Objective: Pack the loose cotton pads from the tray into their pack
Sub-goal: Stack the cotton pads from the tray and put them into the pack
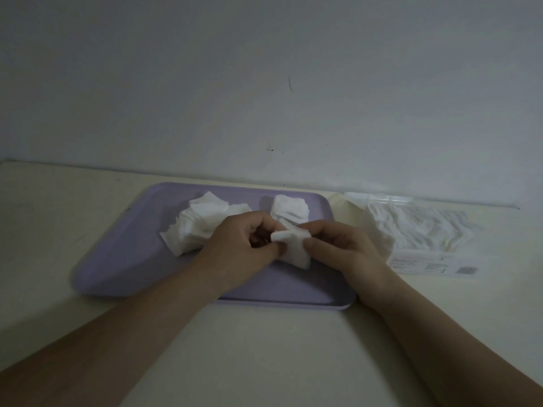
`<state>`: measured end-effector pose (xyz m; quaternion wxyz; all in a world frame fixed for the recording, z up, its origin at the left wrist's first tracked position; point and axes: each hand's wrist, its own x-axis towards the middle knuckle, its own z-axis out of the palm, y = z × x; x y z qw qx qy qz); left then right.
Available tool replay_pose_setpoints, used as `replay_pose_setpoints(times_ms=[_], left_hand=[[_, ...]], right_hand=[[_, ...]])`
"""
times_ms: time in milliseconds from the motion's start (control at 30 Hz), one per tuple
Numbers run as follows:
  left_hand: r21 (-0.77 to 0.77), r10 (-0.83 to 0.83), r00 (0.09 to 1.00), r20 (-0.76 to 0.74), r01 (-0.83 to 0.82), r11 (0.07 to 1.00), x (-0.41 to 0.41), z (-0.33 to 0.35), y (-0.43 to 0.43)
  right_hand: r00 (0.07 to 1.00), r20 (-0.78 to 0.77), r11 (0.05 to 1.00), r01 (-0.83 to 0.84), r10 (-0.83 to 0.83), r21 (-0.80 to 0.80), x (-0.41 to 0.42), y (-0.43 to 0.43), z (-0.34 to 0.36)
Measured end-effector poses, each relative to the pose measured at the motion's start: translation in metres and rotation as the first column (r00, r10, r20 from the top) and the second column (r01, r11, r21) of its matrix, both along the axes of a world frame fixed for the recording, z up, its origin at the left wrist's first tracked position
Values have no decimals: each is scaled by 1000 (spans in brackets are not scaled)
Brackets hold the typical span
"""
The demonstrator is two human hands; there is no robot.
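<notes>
Nearest, both forearms reach in over the pale table point(264, 348) toward the lilac tray point(123, 259). Over the middle of the tray, the left hand point(244, 248) and the right hand point(343, 245) meet on a small bunch of pads point(293, 251): both sets of fingertips are closed on it, the left pinching its near-left edge, the right its right side, and the lower pads droop toward the tray floor. I judge they are squaring a handful before it goes across.

Behind the left hand a big heap point(197, 224) of loose pads sprawls on the left half of the tray, partly fanned out. Farther back, right of centre, a smaller stack point(289, 208) sits tidier near the far rim.

Beyond the tray's right edge, just beside it on the table, lies the clear pack point(420, 230). White ripples show through the film, so some pads seem to be inside already, though how many I cannot tell, nor where its opening lies.

So the job looks early to midway: most visible pads remain on the tray, in two piles plus the held bunch.
</notes>
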<state>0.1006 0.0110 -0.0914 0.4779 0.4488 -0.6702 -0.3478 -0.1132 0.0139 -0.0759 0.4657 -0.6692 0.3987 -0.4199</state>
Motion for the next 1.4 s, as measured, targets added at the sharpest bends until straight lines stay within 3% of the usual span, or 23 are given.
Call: replay_pose_setpoints(times_ms=[100, 267, 400, 600, 800, 967, 1067, 1133, 1233, 1300, 1400], left_hand=[[30, 18, 1000, -4, -18, 999, -1, 0, -1], [-64, 18, 981, 195, -6, 998, 0, -4, -3], [-95, 41, 983, 177, -25, 995, 1, -2, -1], [-57, 105, 988, 109, -99, 993, -3, 0, -1], [-80, 54, 984, 167, -40, 996, -1, -2, -1], [-113, 0, 979, 203, 23, 993, -3, 2, 4], [-181, 119, 977, 178, -86, 980, -3, 4, 2], [-284, 249, 918, 309, -160, 945, 4, 2, -3], [-297, 270, 771, 576, -110, 948, 12, -5, -5], [-285, 271, 724, 634, -107, 953, 10, -3, -3], [-267, 237, 775, 585, -92, 959, 9, 8, 0]], right_hand=[[983, -155, 985, 76, -101, -157, 3, 1, -2], [930, -273, 928, 145, -246, -345, 7, 2, -6], [871, -356, 866, 140, -338, -480, 14, 11, -1], [815, -499, 929, 121, -293, -348, 24, 19, -3], [874, -461, 966, 35, -153, -255, 35, 28, 5], [858, -406, 916, 162, -315, -367, 25, 19, 1], [840, -385, 898, 239, -382, -371, 18, 13, 4], [813, -365, 868, 309, -453, -388, 13, 8, 2], [783, -364, 853, 386, -505, -351, 8, 4, -5], [780, -371, 858, 401, -503, -320, 7, 3, -7], [806, -351, 873, 387, -477, -298, 8, 2, -7]])
